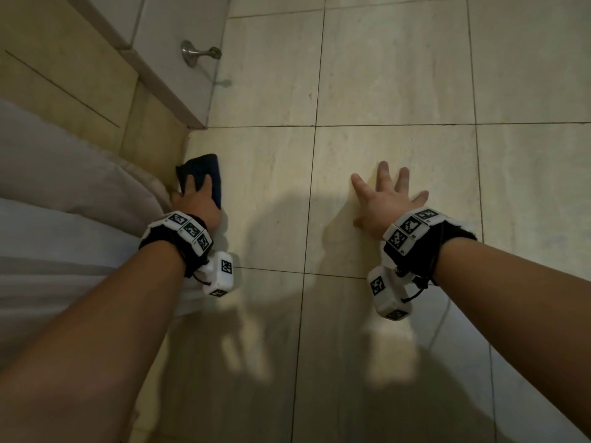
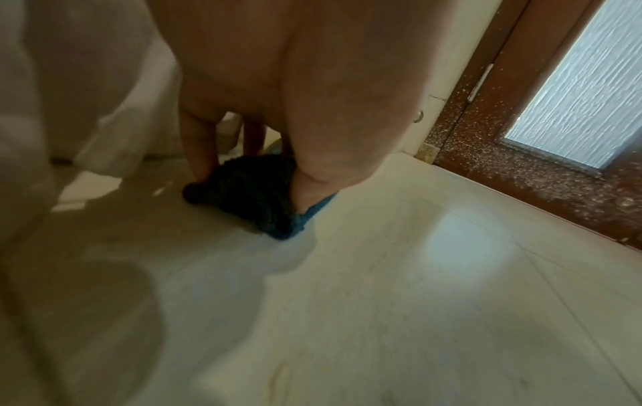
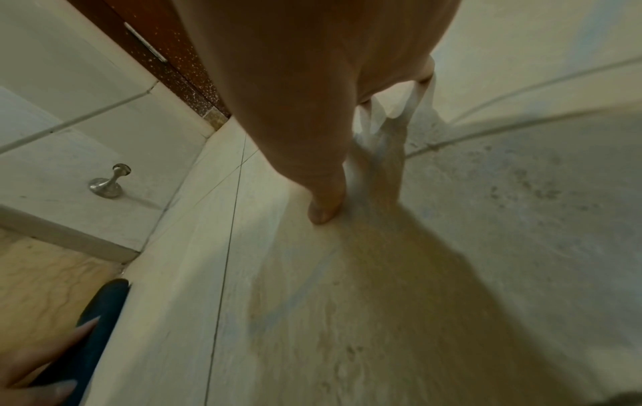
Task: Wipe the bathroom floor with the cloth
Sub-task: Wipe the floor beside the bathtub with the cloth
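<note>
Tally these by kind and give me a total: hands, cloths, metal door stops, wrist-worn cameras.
Hands: 2 (left hand, right hand)
Cloths: 1 (blue cloth)
Door stops: 1 (metal door stop)
Wrist cameras: 2 (left wrist camera, right wrist camera)
Total: 6

At centre frame a dark blue cloth (image 2: 253,197) is pressed onto the pale tiled floor (image 2: 416,288) by the left hand (image 2: 295,96). Blurred white material (image 2: 69,96), possibly fabric, is seen at left, and a brown door (image 2: 486,142) with frosted glass (image 2: 583,90) at upper right.
</note>
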A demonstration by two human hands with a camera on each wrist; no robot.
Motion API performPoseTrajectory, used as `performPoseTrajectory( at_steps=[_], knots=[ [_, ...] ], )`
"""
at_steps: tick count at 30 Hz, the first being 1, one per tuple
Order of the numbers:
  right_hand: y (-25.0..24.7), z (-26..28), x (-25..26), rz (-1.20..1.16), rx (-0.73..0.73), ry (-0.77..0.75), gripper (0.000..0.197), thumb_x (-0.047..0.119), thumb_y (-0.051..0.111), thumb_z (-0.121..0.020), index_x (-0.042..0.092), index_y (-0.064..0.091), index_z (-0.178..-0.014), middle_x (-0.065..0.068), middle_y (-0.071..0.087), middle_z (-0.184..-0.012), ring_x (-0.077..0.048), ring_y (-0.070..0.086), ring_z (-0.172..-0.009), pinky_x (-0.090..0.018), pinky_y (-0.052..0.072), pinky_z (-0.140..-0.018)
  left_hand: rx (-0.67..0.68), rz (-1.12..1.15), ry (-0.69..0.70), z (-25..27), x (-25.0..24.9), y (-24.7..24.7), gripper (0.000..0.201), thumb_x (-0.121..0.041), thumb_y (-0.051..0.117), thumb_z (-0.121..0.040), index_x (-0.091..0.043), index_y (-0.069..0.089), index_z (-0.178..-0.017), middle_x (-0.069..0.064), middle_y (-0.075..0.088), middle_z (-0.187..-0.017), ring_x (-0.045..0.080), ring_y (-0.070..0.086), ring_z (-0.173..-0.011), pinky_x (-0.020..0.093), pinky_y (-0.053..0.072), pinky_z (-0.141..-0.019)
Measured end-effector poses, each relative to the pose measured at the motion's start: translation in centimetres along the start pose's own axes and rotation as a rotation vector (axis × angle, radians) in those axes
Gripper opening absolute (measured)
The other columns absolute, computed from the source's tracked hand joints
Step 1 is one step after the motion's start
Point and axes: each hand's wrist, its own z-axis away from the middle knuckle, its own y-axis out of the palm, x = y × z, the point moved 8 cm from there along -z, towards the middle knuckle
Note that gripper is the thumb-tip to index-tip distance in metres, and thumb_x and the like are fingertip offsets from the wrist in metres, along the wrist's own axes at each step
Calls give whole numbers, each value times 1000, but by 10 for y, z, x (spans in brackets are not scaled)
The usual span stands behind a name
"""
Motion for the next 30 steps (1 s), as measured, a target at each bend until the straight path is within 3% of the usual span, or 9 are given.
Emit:
performPoseTrajectory(
  at_steps=[7,11,15,17,22,30],
  knots=[
    [-2,-1,2,-16,12,-21,92,36,64,-91,48,-3,-152,-2,-28,-161,-41,-25,-145,-78,1,-107,38,32,9,49,-6,20,78,-25,53,-96,-30,5,-157,10,-3,-164,42,18,-143,45,18,-119],
    [-5,4,-7,-37,9,-44,92,23,63,-89,43,0,-153,-1,-21,-163,-38,-18,-148,-75,7,-109,15,89,75,77,-23,32,74,-22,53,-97,-31,10,-157,9,-1,-164,43,22,-139,40,23,-113],
    [-16,20,-29,-145,-142,-40,83,32,63,-89,35,11,-154,-5,5,-164,-36,7,-149,-65,25,-112,1,146,143,99,-46,40,73,-18,50,-97,-34,11,-156,3,-2,-164,41,24,-134,39,30,-109],
    [-22,31,-48,-157,-249,-21,77,33,60,-92,33,16,-154,-7,10,-163,-35,12,-147,-59,30,-112,-8,149,171,108,-61,40,72,-17,49,-97,-33,11,-156,2,-1,-164,39,25,-131,38,33,-106],
    [-27,45,-104,-199,-308,70,71,33,56,-96,31,16,-156,-6,5,-165,-33,6,-151,-54,21,-119,-60,181,234,123,-99,37,71,-13,49,-96,-33,16,-155,2,2,-164,38,26,-129,40,36,-103],
    [-29,55,-164,-201,-264,212,72,34,56,-88,31,22,-151,-7,10,-162,-34,10,-148,-56,27,-113,-111,253,374,130,-143,21,73,-5,52,-92,-27,21,-154,1,9,-162,39,28,-129,45,38,-104]
  ],
)
